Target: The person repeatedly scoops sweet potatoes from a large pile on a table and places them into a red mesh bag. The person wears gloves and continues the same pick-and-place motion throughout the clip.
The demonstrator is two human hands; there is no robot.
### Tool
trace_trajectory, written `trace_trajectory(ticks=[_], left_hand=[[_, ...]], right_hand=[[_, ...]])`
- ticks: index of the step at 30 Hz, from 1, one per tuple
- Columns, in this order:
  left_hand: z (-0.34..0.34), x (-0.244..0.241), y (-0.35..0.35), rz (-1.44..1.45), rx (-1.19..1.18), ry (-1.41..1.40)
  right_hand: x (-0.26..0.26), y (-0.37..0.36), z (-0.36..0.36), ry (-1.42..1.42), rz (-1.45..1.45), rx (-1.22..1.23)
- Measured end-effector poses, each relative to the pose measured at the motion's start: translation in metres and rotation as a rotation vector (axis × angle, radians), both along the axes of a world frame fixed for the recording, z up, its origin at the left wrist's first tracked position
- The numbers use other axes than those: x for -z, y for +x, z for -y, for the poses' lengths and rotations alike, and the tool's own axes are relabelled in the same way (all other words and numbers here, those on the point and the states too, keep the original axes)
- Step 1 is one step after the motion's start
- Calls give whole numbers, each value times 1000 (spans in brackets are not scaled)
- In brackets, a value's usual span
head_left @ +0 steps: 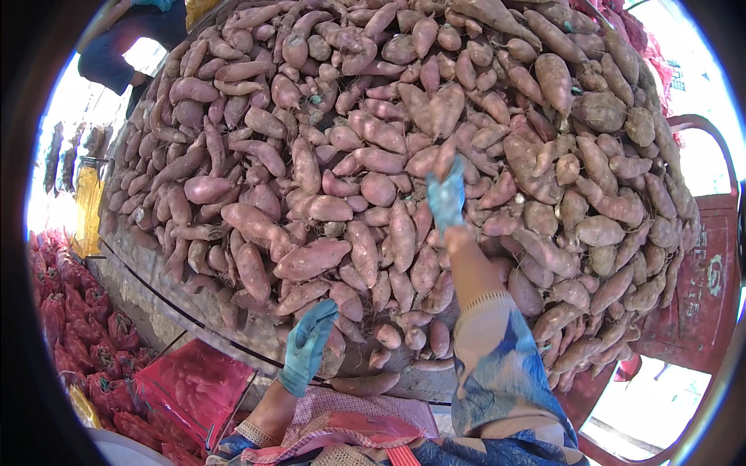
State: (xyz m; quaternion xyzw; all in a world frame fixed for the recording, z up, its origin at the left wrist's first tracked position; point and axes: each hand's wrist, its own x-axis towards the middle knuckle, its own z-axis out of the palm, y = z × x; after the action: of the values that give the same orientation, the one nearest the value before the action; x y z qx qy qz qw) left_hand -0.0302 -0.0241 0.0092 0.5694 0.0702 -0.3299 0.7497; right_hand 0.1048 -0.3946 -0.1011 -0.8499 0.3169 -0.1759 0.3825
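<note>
A broad heap of reddish-brown sweet potatoes (312, 259) covers the table before me. My right hand (447, 198), in a light blue work glove, reaches into the middle of the heap. It looks closed around a small sweet potato (445, 157); both are blurred, and part of the grip is hidden. My left hand (307, 348) wears a similar glove and hovers at the heap's near edge. Its fingers are extended, with nothing visible in them. Just right of it, one long sweet potato (365, 384) lies along the table's near edge.
Filled red mesh sacks (87, 332) crowd the lower left. An opened red mesh bag (195, 381) hangs by the table edge (192, 317). At the upper left stands another person (111, 61), near a yellow mesh bag (88, 207). A red metal panel (696, 291) borders the right side.
</note>
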Motion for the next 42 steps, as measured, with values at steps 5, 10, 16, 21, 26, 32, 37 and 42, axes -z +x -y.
trace_trajectory(ticks=[5,10,16,21,26,32,37,42], left_hand=[[5,4,6,6,1,-65],[10,-1,13,-11,70,-84],[14,0,17,18,60,-113],[13,0,19,6,58,-131],[6,1,18,14,41,-116],[27,0,31,84,71,-115],[51,-1,57,-43,-32,-367],[52,-8,83,-132,-230,-674]], right_hand=[[-68,-30,-27,-40,-496,-555],[-98,10,81,-1293,-418,-245],[-139,56,50,-804,-795,-624],[-120,74,87,-1336,-352,-277],[-149,121,109,-722,-687,11],[-119,78,35,96,-434,-270],[-104,9,-63,326,-408,-655],[-112,18,-55,-29,46,-997]])
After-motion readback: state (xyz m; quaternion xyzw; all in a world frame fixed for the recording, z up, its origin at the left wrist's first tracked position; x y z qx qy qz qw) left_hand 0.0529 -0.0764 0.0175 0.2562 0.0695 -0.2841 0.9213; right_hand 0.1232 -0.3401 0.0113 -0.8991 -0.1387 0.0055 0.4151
